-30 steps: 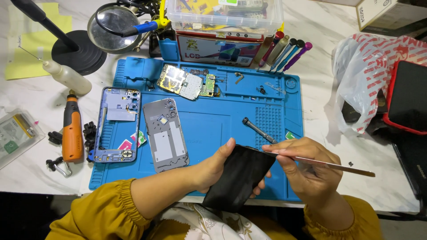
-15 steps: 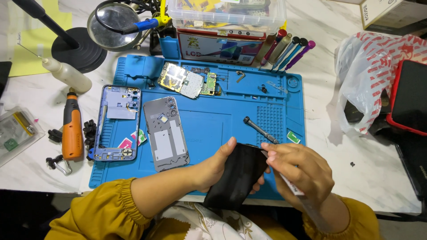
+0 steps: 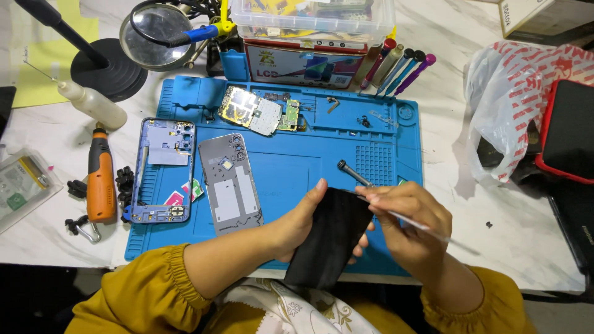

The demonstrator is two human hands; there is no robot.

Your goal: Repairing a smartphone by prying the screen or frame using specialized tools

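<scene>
My left hand (image 3: 303, 224) grips a black phone screen panel (image 3: 329, 238), holding it tilted over the front edge of the blue repair mat (image 3: 291, 164). My right hand (image 3: 411, 226) pinches a thin metal pry tool (image 3: 427, 227) whose tip meets the panel's upper right edge, while the handle runs out to the right. A small dark screwdriver (image 3: 354, 173) lies on the mat just above my right hand. Left of my hands lie a grey phone back cover (image 3: 230, 184) and a blue phone frame (image 3: 162, 170).
A circuit board (image 3: 260, 114) and loose small parts lie at the mat's far side. An orange electric screwdriver (image 3: 101, 182), a squeeze bottle (image 3: 93, 104) and a magnifier (image 3: 151, 26) sit left. A parts box (image 3: 309, 15), coloured tools (image 3: 399, 65) and a plastic bag (image 3: 507, 105) stand behind and right.
The pry tool swung down from pointing right, then back up to the right. My right hand stayed at the panel's upper edge, and the panel stayed in my left hand.
</scene>
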